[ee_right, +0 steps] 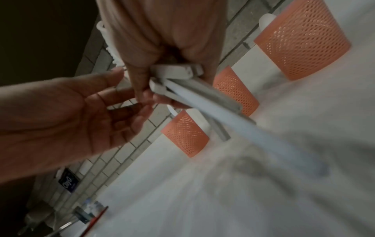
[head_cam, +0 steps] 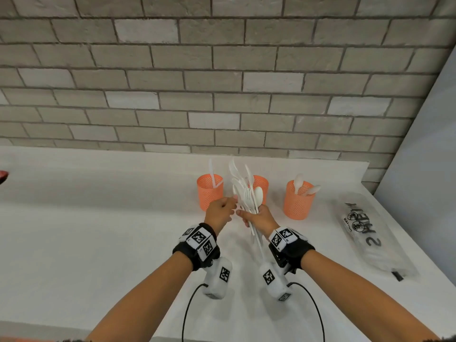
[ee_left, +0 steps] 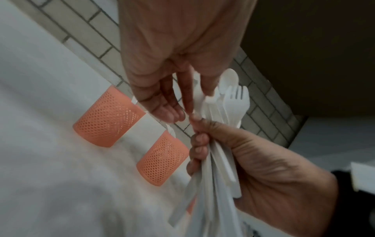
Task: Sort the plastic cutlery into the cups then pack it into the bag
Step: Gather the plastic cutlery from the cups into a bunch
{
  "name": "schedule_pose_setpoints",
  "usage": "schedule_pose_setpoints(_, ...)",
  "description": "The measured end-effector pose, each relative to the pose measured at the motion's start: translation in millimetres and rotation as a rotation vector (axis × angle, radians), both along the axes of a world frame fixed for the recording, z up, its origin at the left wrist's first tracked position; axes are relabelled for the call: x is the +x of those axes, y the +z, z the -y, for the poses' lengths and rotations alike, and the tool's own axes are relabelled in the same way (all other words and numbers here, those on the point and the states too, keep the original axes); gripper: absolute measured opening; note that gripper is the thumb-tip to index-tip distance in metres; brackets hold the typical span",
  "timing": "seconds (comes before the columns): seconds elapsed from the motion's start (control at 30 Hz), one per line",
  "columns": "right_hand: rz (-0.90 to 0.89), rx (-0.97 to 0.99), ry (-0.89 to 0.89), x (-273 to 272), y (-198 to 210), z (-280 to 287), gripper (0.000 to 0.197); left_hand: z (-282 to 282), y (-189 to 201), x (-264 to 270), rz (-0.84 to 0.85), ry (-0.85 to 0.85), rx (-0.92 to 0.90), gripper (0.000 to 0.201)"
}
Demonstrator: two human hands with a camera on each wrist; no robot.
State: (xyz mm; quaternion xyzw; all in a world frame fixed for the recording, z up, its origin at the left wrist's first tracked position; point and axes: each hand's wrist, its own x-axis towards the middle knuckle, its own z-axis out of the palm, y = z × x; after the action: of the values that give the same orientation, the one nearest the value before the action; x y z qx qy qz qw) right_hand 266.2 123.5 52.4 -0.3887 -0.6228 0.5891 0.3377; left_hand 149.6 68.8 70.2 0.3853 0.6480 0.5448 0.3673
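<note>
1. Right hand (head_cam: 260,215) grips a bundle of white cutlery (head_cam: 248,193), heads fanned upward, in front of the middle cup (head_cam: 261,185).
2. Left hand (head_cam: 219,212), fingers loosely spread, touches the bundle's left side.
3. Left cup (head_cam: 210,192) holds a knife; right cup (head_cam: 298,203) holds spoons.
4. Bag (head_cam: 370,233) lies flat at far right.

Right hand (ee_left: 263,160) grips a bundle of white cutlery (ee_left: 229,102); left hand (ee_left: 162,89) fingers touch it, beside two orange cups (ee_left: 109,118).

Bare forearms, black wristbands (head_cam: 197,253) with checkered white marker tiles — white tagged camera pods (head_cam: 217,277), black cables (head_cam: 190,307) trailing.
</note>
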Motion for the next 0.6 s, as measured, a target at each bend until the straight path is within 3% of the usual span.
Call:
schedule_pose_setpoints(0.17, -0.172, 0.015, -0.149, -6, 22, 3, 0.013, 21, -23, 8, 0.579, -0.083, -0.202, 0.045)
schedule_pose_setpoints(0.3, -0.276, 0.002, -0.265, -15, 32, 10, 0.003, 35, -41, 26, 0.900, -0.124, -0.313, 0.050)
schedule_pose_setpoints(0.53, -0.394, 0.073, -0.401, -19, 31, 26, 0.012, 37, -36, 38, 1.241, -0.001, -0.194, 0.053)
schedule_pose_setpoints(0.6, -0.354, 0.091, -0.368, -17, 31, 33, 0.001, 34, -30, 40, 1.253, 0.036, -0.151, 0.053)
